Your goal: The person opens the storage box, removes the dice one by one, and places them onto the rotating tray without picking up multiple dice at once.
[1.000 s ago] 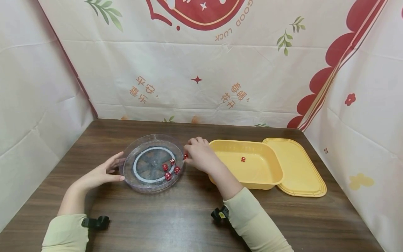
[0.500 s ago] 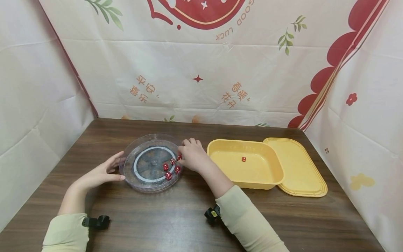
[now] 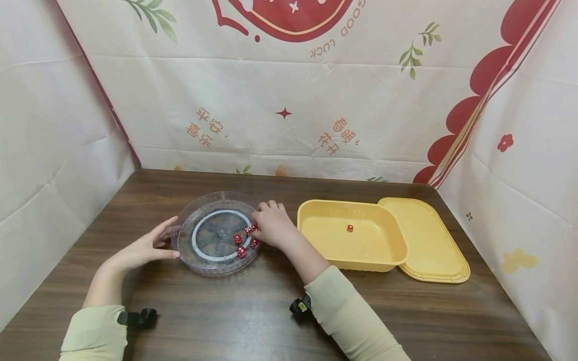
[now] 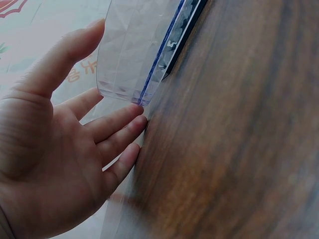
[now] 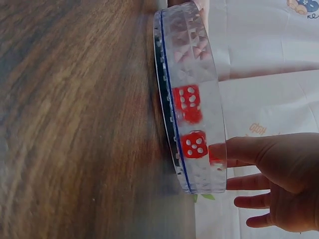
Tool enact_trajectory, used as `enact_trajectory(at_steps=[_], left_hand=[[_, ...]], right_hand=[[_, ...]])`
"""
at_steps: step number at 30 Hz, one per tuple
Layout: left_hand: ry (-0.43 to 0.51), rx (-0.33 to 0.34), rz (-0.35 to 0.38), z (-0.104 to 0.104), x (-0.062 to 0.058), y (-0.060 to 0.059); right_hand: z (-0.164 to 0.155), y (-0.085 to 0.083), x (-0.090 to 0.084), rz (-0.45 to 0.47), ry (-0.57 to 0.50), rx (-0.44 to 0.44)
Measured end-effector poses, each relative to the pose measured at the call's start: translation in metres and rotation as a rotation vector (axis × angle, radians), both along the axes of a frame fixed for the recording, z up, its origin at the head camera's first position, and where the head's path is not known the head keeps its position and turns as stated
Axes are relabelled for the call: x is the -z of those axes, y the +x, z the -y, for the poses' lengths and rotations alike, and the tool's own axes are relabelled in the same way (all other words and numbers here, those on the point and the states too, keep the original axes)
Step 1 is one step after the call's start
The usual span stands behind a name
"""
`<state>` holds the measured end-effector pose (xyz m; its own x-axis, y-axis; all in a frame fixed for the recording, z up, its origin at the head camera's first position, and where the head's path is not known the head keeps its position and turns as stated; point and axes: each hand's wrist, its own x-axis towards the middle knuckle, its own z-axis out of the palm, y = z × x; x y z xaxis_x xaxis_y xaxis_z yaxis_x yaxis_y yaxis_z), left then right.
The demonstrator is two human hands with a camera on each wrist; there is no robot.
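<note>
Right hand carried a die into the dish

The right hand (image 3: 273, 226) moved toward nine o'clock, from outside the clear round dish (image 3: 217, 198) over its rim, bringing its pinched red die (image 3: 254, 227) beside the four dice (image 3: 244, 241) inside.

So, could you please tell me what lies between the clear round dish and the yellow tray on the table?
In the head view, the right hand fills that gap, reaching over the clear round dish rim beside the yellow tray; bare table lies under it.

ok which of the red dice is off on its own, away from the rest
The die in the yellow tub; the other dice cluster in the clear round tray by the right hand.
</note>
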<state>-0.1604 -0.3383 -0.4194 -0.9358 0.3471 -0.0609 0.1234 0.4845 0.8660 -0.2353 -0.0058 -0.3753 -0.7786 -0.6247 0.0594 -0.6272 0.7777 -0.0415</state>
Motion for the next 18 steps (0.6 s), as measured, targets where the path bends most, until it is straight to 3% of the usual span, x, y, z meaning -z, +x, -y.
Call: enact_trajectory(at_steps=[18], left_hand=[[0.005,-0.003,0.005,0.0,-0.0005,0.0001]], right_hand=[[-0.0012,0.0005,0.0055,0.017,-0.008,0.005]])
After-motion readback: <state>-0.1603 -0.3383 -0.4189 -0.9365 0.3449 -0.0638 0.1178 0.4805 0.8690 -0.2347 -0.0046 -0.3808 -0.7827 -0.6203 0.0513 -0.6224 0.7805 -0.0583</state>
